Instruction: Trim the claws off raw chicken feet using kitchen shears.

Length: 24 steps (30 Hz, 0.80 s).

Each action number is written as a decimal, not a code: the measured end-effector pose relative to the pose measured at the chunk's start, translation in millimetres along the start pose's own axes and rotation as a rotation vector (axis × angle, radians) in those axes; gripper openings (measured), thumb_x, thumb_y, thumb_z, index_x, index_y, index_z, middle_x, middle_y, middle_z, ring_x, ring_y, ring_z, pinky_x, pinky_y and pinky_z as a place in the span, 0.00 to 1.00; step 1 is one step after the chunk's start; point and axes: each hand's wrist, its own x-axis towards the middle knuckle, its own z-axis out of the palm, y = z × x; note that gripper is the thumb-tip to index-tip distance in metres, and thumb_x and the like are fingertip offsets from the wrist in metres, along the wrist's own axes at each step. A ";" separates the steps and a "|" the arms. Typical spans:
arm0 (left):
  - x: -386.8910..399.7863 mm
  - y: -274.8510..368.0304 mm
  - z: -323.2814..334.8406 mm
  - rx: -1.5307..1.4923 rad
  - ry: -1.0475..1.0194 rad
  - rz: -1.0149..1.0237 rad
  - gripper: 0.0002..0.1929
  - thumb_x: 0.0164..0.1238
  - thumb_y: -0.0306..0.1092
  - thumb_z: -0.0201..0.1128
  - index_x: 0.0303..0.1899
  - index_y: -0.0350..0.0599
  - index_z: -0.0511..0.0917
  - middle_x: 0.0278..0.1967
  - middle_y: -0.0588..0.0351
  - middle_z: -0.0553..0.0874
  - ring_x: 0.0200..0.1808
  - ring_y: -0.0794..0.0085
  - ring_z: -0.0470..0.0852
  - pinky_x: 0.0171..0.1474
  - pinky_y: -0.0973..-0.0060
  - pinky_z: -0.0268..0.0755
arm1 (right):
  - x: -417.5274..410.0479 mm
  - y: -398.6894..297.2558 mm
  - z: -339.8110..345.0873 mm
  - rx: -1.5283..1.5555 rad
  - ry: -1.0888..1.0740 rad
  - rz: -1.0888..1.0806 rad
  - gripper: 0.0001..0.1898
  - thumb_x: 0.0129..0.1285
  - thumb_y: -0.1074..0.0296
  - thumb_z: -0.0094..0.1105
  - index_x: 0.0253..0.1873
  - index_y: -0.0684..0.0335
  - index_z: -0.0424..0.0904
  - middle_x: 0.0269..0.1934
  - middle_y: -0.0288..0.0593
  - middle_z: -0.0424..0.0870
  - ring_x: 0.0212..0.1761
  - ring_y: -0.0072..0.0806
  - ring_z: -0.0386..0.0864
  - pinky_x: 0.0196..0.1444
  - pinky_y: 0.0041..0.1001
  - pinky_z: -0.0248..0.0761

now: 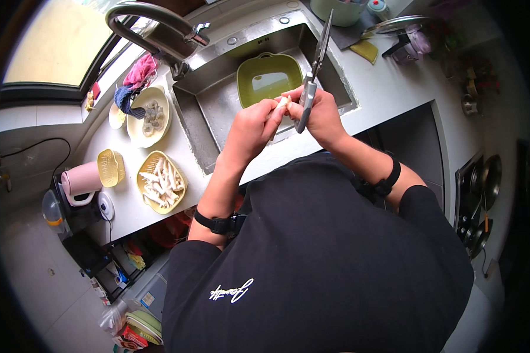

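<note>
My left hand (252, 127) pinches a pale chicken foot (284, 103) in front of me, over the near edge of the steel sink (212, 115). My right hand (324, 115) holds kitchen scissors (308, 99) with grey handles, the blades pointing up and away from me. Its fingertips also touch the chicken foot, much of which the fingers hide. Beyond my hands, a green basin (269, 73) with liquid in it sits in the sink. To the left, a yellow strainer basket (183, 194) holds several chicken feet (162, 183).
A faucet (148, 13) arches over the sink's left corner. An oval dish (134, 132) with what look like peeled shrimp (153, 118), a small yellow basket (110, 167) and a pink kettle (83, 178) stand left. A yellow cloth (365, 51) and a glass lid (397, 24) lie right.
</note>
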 end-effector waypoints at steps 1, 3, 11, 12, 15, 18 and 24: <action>0.0 -0.1 -0.1 -0.029 -0.035 -0.042 0.07 0.69 0.31 0.61 0.36 0.37 0.78 0.29 0.43 0.84 0.30 0.52 0.84 0.34 0.63 0.75 | 0.0 3.9 -0.8 -0.036 -0.003 -0.043 0.09 0.66 0.72 0.63 0.47 0.69 0.80 0.36 0.37 0.84 0.36 0.16 0.79 0.40 0.18 0.74; -1.2 -0.2 5.1 0.005 -0.013 -0.044 0.07 0.69 0.31 0.60 0.35 0.37 0.78 0.28 0.43 0.83 0.30 0.52 0.83 0.33 0.63 0.75 | -0.5 5.2 -0.8 -0.073 -0.008 -0.084 0.09 0.66 0.72 0.63 0.48 0.69 0.80 0.37 0.37 0.85 0.38 0.16 0.80 0.42 0.18 0.74; -2.8 -0.8 9.4 0.043 0.083 -0.018 0.07 0.69 0.31 0.59 0.34 0.37 0.76 0.27 0.44 0.82 0.29 0.51 0.83 0.33 0.63 0.75 | -1.0 -1.1 3.3 0.009 -0.006 0.005 0.10 0.66 0.70 0.64 0.48 0.68 0.81 0.36 0.35 0.84 0.36 0.14 0.78 0.39 0.18 0.73; -3.2 -1.1 9.8 0.064 0.101 0.013 0.06 0.68 0.30 0.60 0.33 0.37 0.76 0.27 0.44 0.82 0.28 0.51 0.83 0.32 0.63 0.75 | -1.4 -0.9 3.6 0.009 -0.006 0.005 0.10 0.66 0.70 0.64 0.48 0.68 0.81 0.36 0.35 0.84 0.36 0.14 0.78 0.39 0.18 0.73; -3.8 -3.2 12.8 0.107 0.125 0.074 0.06 0.67 0.29 0.61 0.33 0.38 0.76 0.27 0.45 0.83 0.28 0.52 0.83 0.32 0.63 0.75 | -2.5 0.5 3.3 -0.026 0.007 -0.048 0.10 0.66 0.70 0.64 0.48 0.69 0.81 0.33 0.33 0.83 0.33 0.13 0.76 0.36 0.17 0.70; -3.8 -1.7 14.3 0.140 0.135 0.106 0.06 0.66 0.30 0.62 0.33 0.38 0.76 0.27 0.45 0.83 0.28 0.52 0.83 0.32 0.63 0.75 | -3.1 2.0 1.0 -0.119 0.034 -0.064 0.11 0.64 0.71 0.65 0.49 0.69 0.81 0.31 0.31 0.81 0.31 0.12 0.74 0.33 0.17 0.68; -1.8 -2.4 14.3 0.185 0.036 0.030 0.08 0.69 0.33 0.61 0.35 0.38 0.76 0.26 0.45 0.82 0.27 0.54 0.83 0.31 0.63 0.75 | -4.9 3.4 -1.7 -0.182 0.050 -0.095 0.13 0.62 0.72 0.66 0.49 0.69 0.80 0.28 0.29 0.78 0.29 0.11 0.72 0.30 0.17 0.66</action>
